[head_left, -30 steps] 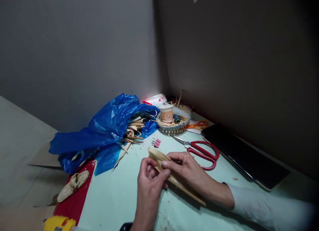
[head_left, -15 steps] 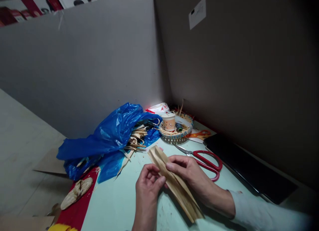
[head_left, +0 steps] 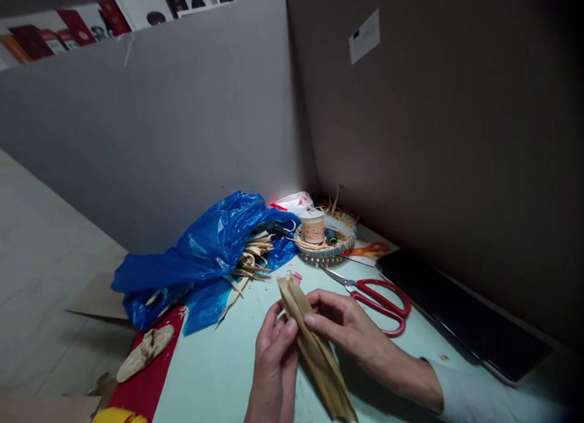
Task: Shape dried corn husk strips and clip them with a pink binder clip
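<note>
A long tan dried husk strip (head_left: 314, 353) slants across the front of the table, creased along its length. My left hand (head_left: 277, 344) pinches its left edge near the upper part, thumb on top. Opposite it, my right hand (head_left: 342, 325) grips the right edge with the thumb laid on the husk and the fingers curled behind. Red-handled scissors (head_left: 378, 298) lie just beyond my right hand, their blades pointing up and left. More husk strips (head_left: 255, 249) stick out of a crumpled blue plastic bag (head_left: 205, 246).
A woven basket (head_left: 322, 251) holds a paper cup (head_left: 312, 226) and a thread spool (head_left: 331, 236). Orange scissors (head_left: 371, 249) lie beside it. A black flat device (head_left: 460, 313) is at the right. A woven slipper-shaped piece (head_left: 145, 353) rests on red cloth (head_left: 146, 386). Grey partitions (head_left: 205, 118) stand behind.
The husk has turned slightly steeper and looks narrower, its sides closer together. My left thumb has moved up onto its edge. The view has shifted slightly.
</note>
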Action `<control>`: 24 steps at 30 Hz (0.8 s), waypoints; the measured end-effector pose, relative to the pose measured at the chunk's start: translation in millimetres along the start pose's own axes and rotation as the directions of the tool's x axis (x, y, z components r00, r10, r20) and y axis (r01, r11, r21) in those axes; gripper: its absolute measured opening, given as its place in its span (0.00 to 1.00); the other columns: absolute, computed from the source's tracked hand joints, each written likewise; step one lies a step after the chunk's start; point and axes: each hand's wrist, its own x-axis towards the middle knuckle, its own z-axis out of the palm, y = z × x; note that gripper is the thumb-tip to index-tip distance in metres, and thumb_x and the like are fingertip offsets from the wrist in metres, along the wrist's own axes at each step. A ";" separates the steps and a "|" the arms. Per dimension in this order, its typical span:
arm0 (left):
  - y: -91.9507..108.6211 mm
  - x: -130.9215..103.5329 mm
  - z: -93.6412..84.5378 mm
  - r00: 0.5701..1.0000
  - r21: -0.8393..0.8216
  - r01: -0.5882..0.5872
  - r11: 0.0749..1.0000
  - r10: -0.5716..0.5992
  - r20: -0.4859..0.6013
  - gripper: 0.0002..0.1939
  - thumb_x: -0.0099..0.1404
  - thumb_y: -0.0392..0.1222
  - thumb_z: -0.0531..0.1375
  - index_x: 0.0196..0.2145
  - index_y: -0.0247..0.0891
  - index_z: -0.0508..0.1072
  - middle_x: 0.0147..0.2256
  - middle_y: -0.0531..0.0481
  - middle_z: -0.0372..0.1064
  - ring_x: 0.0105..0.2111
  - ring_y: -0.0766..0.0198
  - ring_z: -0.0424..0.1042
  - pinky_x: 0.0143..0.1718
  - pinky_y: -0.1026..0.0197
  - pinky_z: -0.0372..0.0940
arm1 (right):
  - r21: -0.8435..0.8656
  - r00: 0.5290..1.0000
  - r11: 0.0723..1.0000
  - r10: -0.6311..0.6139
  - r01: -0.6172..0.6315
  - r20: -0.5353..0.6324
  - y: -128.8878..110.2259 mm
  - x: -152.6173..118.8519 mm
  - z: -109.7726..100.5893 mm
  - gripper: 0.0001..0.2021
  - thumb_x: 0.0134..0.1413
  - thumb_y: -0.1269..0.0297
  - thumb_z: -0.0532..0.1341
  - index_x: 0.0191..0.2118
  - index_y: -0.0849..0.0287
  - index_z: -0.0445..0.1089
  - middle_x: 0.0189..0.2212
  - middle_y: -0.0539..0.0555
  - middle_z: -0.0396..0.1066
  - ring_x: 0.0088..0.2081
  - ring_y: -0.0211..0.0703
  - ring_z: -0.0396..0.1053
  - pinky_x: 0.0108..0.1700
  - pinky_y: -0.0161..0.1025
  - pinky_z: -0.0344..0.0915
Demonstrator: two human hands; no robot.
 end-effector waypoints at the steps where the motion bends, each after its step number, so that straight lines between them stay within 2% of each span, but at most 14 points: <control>1: 0.4 -0.9 1.2 1.000 0.002 0.007 1.000 -0.007 0.010 0.25 0.52 0.42 0.70 0.48 0.37 0.73 0.43 0.40 0.77 0.47 0.49 0.74 0.51 0.51 0.65 | -0.026 1.000 1.000 -0.001 0.001 -0.015 3.5 1.6 -1.1 0.10 0.56 0.58 0.62 0.38 0.60 0.71 0.33 0.51 0.71 0.34 0.41 0.66 0.36 0.36 0.63; 6: 1.0 -4.8 4.6 0.999 0.044 -0.040 0.998 0.040 0.009 0.22 0.52 0.41 0.70 0.45 0.35 0.75 0.43 0.40 0.77 0.48 0.47 0.73 0.52 0.50 0.65 | -0.174 0.995 0.984 0.032 -0.048 -0.095 19.3 6.7 -4.2 0.08 0.54 0.62 0.62 0.36 0.60 0.66 0.29 0.50 0.68 0.30 0.39 0.65 0.32 0.33 0.62; 9: -0.7 -4.1 2.4 0.998 0.080 -0.065 0.995 0.067 -0.014 0.21 0.54 0.39 0.68 0.46 0.35 0.75 0.44 0.41 0.77 0.48 0.49 0.74 0.50 0.54 0.66 | -0.313 0.993 0.949 -0.001 -0.037 -0.120 19.1 6.7 -5.8 0.05 0.53 0.67 0.60 0.37 0.59 0.65 0.27 0.48 0.68 0.28 0.37 0.64 0.31 0.33 0.60; 12: -3.5 -1.7 -0.2 0.993 0.110 -0.095 0.989 0.101 -0.054 0.24 0.53 0.42 0.68 0.48 0.35 0.73 0.43 0.40 0.77 0.46 0.49 0.75 0.44 0.56 0.69 | -0.387 0.991 0.922 -0.036 -0.017 -0.127 13.8 5.1 -7.1 0.07 0.53 0.69 0.59 0.40 0.58 0.64 0.25 0.47 0.68 0.27 0.37 0.64 0.31 0.33 0.60; 15: -5.3 0.0 -2.3 0.989 0.230 -0.087 0.969 0.112 -0.099 0.27 0.53 0.47 0.69 0.48 0.34 0.73 0.40 0.41 0.78 0.40 0.50 0.77 0.39 0.58 0.70 | -0.370 0.997 0.929 -0.035 0.007 -0.070 9.9 2.4 -6.1 0.09 0.56 0.66 0.58 0.43 0.58 0.63 0.26 0.47 0.70 0.27 0.37 0.65 0.32 0.34 0.60; 17: -5.0 0.4 -4.2 0.985 0.363 -0.070 0.929 0.122 -0.124 0.25 0.52 0.48 0.70 0.45 0.32 0.74 0.36 0.41 0.79 0.36 0.53 0.77 0.35 0.60 0.69 | -0.342 0.999 0.940 -0.026 0.013 -0.035 9.8 0.5 -4.7 0.10 0.57 0.65 0.58 0.45 0.58 0.62 0.27 0.47 0.71 0.28 0.37 0.65 0.32 0.33 0.60; 20: -3.3 1.2 -7.5 0.983 0.500 -0.067 0.863 0.142 -0.113 0.22 0.53 0.50 0.69 0.40 0.29 0.76 0.33 0.41 0.79 0.33 0.56 0.75 0.33 0.62 0.68 | -0.322 0.999 0.947 -0.008 -0.009 -0.051 12.0 -1.3 -3.3 0.09 0.58 0.65 0.58 0.44 0.58 0.61 0.26 0.47 0.70 0.28 0.37 0.64 0.31 0.33 0.59; 24: -3.1 2.7 -9.8 0.976 0.565 -0.095 0.819 0.187 -0.108 0.22 0.53 0.49 0.68 0.40 0.29 0.75 0.33 0.42 0.79 0.32 0.56 0.75 0.32 0.62 0.69 | -0.288 0.997 0.957 0.002 -0.024 -0.075 13.4 -0.7 -1.5 0.08 0.59 0.64 0.57 0.43 0.57 0.60 0.26 0.46 0.69 0.27 0.36 0.63 0.30 0.32 0.59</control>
